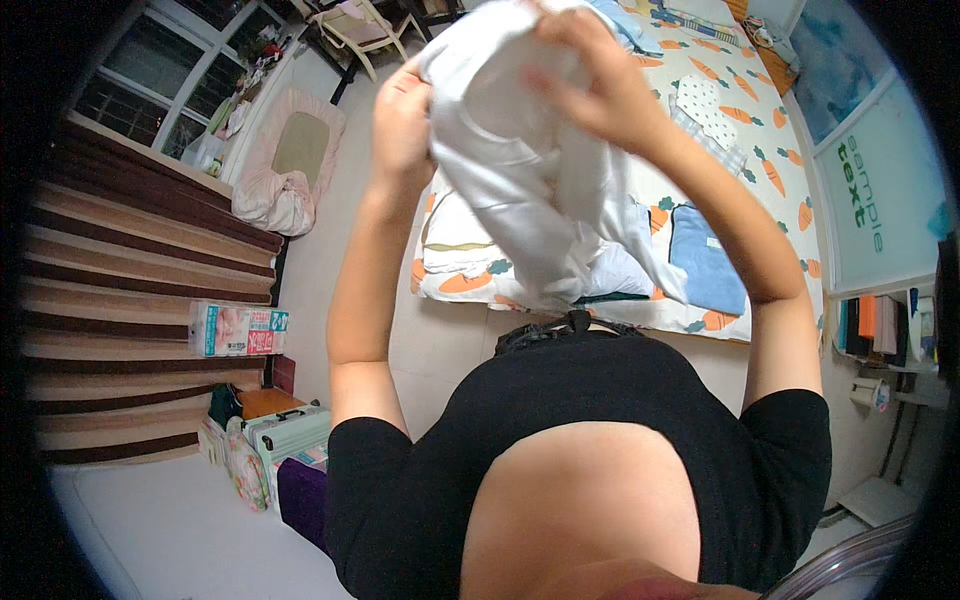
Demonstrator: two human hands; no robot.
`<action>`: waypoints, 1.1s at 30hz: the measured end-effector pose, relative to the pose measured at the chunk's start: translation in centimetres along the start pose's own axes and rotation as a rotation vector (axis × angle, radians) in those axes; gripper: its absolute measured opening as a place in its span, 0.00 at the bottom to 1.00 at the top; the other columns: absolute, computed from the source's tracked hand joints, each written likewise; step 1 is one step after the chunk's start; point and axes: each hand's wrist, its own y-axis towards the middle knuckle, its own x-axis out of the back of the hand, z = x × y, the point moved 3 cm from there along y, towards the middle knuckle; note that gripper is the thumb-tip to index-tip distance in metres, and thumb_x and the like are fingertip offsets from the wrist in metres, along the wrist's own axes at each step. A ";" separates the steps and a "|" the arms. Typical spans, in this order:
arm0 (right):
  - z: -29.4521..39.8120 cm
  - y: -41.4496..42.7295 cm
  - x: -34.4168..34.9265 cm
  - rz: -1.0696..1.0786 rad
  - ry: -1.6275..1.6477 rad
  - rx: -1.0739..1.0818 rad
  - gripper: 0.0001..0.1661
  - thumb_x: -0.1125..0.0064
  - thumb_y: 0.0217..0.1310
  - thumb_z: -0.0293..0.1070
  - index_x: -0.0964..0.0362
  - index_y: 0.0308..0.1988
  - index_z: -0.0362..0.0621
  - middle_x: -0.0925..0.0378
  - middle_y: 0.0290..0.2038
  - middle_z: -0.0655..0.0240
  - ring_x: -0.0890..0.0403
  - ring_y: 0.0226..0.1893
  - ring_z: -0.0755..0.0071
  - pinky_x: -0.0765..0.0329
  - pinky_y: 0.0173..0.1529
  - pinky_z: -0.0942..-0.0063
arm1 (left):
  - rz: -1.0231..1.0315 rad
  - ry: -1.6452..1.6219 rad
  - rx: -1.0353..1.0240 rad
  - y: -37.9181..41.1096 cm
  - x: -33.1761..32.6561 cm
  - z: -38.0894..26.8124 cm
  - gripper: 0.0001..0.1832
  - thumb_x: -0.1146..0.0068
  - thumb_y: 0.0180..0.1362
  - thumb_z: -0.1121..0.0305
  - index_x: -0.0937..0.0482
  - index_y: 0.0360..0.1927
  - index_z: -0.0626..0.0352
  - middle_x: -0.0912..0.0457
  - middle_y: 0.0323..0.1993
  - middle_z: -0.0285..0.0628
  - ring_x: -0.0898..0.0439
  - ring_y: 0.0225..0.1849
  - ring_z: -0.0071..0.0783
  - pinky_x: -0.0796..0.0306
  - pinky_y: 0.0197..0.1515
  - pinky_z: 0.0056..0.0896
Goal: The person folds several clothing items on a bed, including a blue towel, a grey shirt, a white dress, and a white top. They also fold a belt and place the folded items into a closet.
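Observation:
A white garment (502, 195) with long sleeve-like parts hangs in front of me, raised above the bed. My left hand (403, 124) grips its left edge, fingers folded over the fabric. At the garment's upper right is my right hand (611, 97), blurred, with thumb and fingers apart; whether it pinches the cloth is unclear. Below, on the carrot-print bedsheet (772, 180), lie a stack of folded white clothes (454, 232) and a folded blue garment (705, 262). A white piece (622, 270) lies between them, partly hidden by the hanging fabric.
Farther along the bed are a polka-dot cloth (703, 105), a grey plaid cloth (727, 150) and blue clothing (634, 30). A pink padded nest (262, 202) and a chair (364, 30) stand left. Striped curtains (150, 300) and a mint suitcase (289, 431) are nearer me.

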 end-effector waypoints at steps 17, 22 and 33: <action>-6.9 -6.8 9.8 0.279 -0.216 -0.652 0.23 0.63 0.50 0.37 0.30 0.46 0.45 0.28 0.38 0.58 0.27 0.40 0.62 0.31 0.44 0.55 | 0.570 1.264 -0.171 1.0 1.1 -1.0 0.14 0.47 0.59 0.60 0.24 0.42 0.58 0.31 0.31 0.43 0.28 0.33 0.35 0.33 0.38 0.32; -7.4 -5.7 10.3 0.706 -0.353 -0.686 0.20 0.61 0.52 0.29 0.35 0.48 0.45 0.29 0.45 0.56 0.28 0.48 0.60 0.30 0.49 0.59 | 0.506 1.240 0.039 1.3 2.1 -0.4 0.20 0.45 0.57 0.53 0.26 0.36 0.63 0.24 0.28 0.42 0.26 0.30 0.32 0.32 0.35 0.31; -8.7 -3.4 12.8 0.516 -0.472 -0.578 0.18 0.59 0.56 0.27 0.32 0.47 0.40 0.29 0.42 0.56 0.26 0.43 0.60 0.24 0.46 0.60 | 0.503 0.890 -0.077 1.3 3.4 -1.7 0.10 0.45 0.55 0.68 0.27 0.37 0.61 0.25 0.29 0.32 0.29 0.33 0.19 0.33 0.38 0.21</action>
